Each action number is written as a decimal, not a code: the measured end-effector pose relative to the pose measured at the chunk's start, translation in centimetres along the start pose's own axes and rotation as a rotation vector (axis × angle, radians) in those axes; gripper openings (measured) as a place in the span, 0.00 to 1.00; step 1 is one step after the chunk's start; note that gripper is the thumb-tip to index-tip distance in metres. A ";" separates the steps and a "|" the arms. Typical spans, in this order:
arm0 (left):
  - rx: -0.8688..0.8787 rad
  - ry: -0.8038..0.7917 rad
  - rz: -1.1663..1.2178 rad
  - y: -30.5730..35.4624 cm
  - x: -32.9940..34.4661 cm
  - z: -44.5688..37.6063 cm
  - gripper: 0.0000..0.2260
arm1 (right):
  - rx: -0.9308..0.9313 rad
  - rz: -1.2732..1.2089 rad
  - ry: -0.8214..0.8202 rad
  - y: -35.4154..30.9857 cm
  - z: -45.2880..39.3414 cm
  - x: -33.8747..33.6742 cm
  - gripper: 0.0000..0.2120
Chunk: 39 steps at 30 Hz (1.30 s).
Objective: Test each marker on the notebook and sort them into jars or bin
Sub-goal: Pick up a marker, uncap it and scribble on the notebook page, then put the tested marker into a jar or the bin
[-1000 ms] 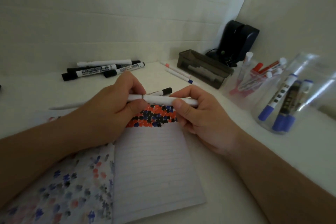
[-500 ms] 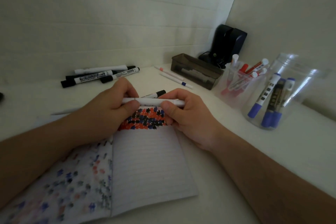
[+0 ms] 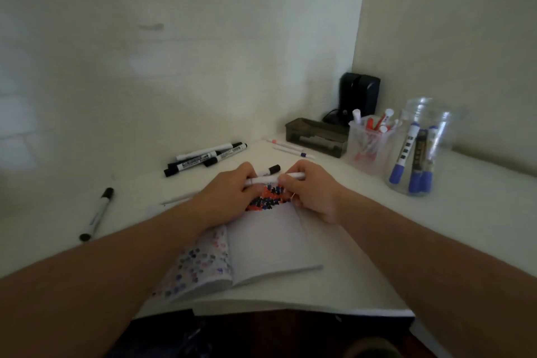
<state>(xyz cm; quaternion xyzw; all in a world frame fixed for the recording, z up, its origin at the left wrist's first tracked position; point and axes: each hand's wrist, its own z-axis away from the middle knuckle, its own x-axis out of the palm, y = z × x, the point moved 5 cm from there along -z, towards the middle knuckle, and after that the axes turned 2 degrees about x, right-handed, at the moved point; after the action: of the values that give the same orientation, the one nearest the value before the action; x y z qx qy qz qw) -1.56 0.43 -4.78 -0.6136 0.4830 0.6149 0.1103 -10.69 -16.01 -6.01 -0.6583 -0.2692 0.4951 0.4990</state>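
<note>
Head camera looks forward and down over the desk (image 3: 479,212)

The notebook (image 3: 270,244) had pale lined paper, its right page topped by a dense patch of red, black and blue blots, its left page speckled with fainter blue, pink and grey ones. Above it, the marker (image 3: 276,179) held across the blots was white, and to the notebook's left lay white markers with black caps (image 3: 203,158). To its right, one clear jar (image 3: 418,151) showed blue-capped markers, the other jar (image 3: 369,142) red-and-white ones, behind them a smoky dark bin (image 3: 316,136)
</note>
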 end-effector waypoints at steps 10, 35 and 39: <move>0.567 -0.141 0.042 19.8 9.2 12.9 0.09 | -0.013 -0.076 0.217 7.5 28.5 -12.2 0.02; 0.359 -1.424 -0.054 27.4 46.7 24.1 0.19 | 1.191 -0.070 0.089 53.4 51.6 -0.5 0.09; 0.374 -1.386 0.002 28.4 45.6 23.8 0.18 | 1.208 -0.161 0.105 52.1 49.6 -1.8 0.08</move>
<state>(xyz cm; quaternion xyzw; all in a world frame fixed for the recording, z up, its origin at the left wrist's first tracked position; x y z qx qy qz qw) -47.87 -17.52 -36.26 -0.0524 0.3997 0.7701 0.4944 -64.25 -16.76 -54.07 -0.2600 0.0352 0.4877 0.8326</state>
